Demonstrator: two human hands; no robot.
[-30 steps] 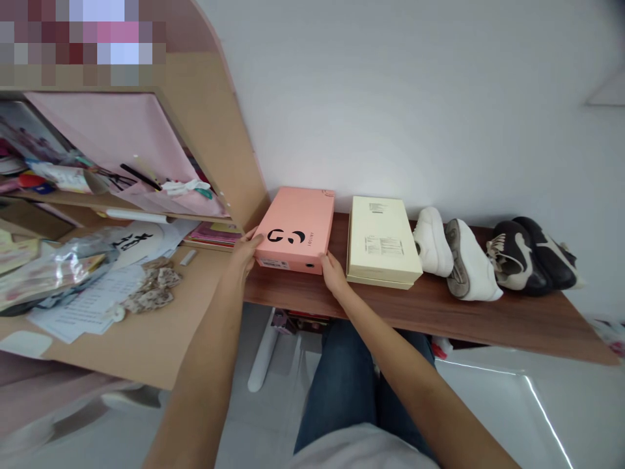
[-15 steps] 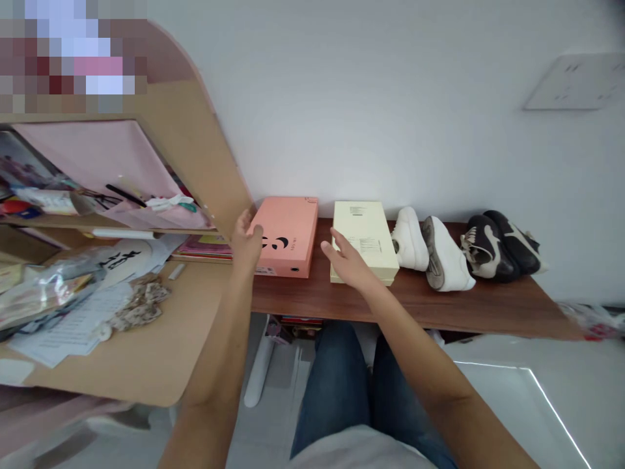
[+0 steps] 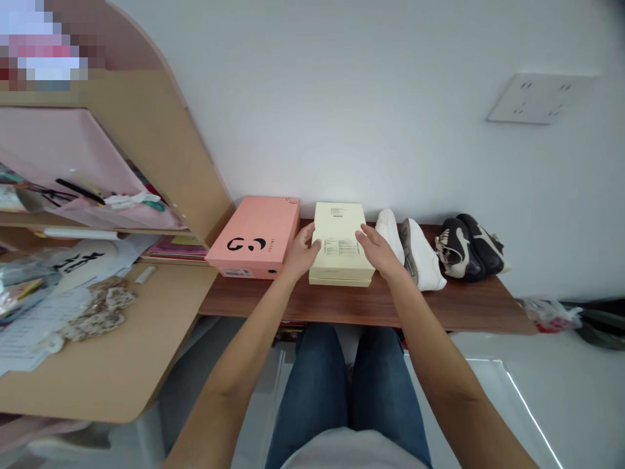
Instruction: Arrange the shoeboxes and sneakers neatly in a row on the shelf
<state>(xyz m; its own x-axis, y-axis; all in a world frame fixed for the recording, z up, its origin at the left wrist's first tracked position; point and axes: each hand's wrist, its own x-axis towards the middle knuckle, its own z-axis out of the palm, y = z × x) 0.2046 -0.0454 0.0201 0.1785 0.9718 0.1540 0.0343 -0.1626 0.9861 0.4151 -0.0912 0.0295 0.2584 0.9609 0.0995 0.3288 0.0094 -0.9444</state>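
A pale yellow shoebox (image 3: pixel 339 225) with printed text on its lid lies on the brown wooden bench (image 3: pixel 332 307). At its left side is my left hand (image 3: pixel 299 253), fingers apart. My right hand (image 3: pixel 378 249) is at its right side, also with the fingers spread. Whether either palm touches the box I cannot tell. To the left lies a pink shoebox (image 3: pixel 261 225) with black marks on its lid. A pair of white shoes (image 3: pixel 424 260) sits just right of the yellow box, partly hidden by my right hand. Farther right is a pair of black-and-cream shoes (image 3: pixel 471 247).
At the left, a tan desk (image 3: pixel 156 339) carries papers, plastic bags and a brown scrunchie (image 3: pixel 105 309). Its side panel meets the bench's left end. A wall (image 3: pixel 342 117) stands behind the bench, with a socket plate (image 3: pixel 537 99). A plastic bag (image 3: pixel 551 316) lies past the right end.
My left hand has moved right, from the pink shoebox to the yellow shoebox's left side. My right hand has shifted from over the yellow box to its right side. The view has turned slightly right.
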